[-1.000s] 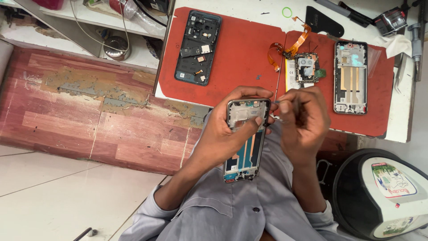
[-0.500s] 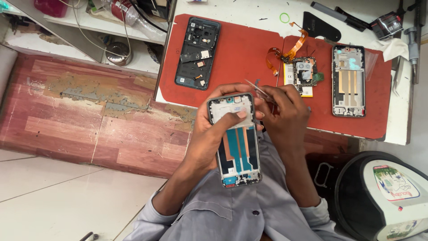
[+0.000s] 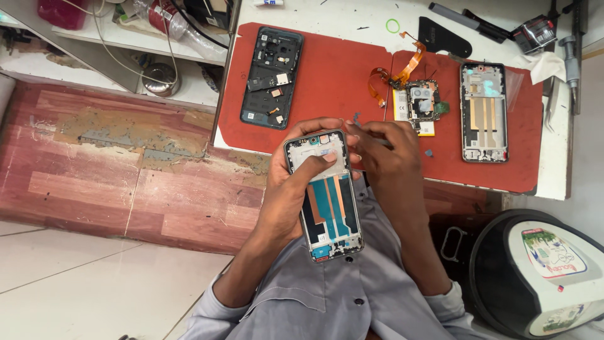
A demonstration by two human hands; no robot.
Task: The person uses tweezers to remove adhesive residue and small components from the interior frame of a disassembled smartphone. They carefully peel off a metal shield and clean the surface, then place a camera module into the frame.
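I've tipped the frame (image 3: 326, 195) nearer upright in my left fingers (image 3: 311, 165), and my right fingers (image 3: 377, 141), pinching tweezers (image 3: 368, 135), have reached its top edge.

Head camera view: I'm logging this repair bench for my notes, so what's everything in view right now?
Phone frame: one, silver with teal inside, held above lap.
Back cover: one, black, left on mat.
Second frame: one, grey, right on mat.
Circuit board: one, orange ribbon cables, mid mat.
Mat: one, red, on white bench.
Tweezers: one, metal, in right hand.
Round appliance: one, black and white, lower right.
Left hand: grips phone frame.
Right hand: pinches tweezers.
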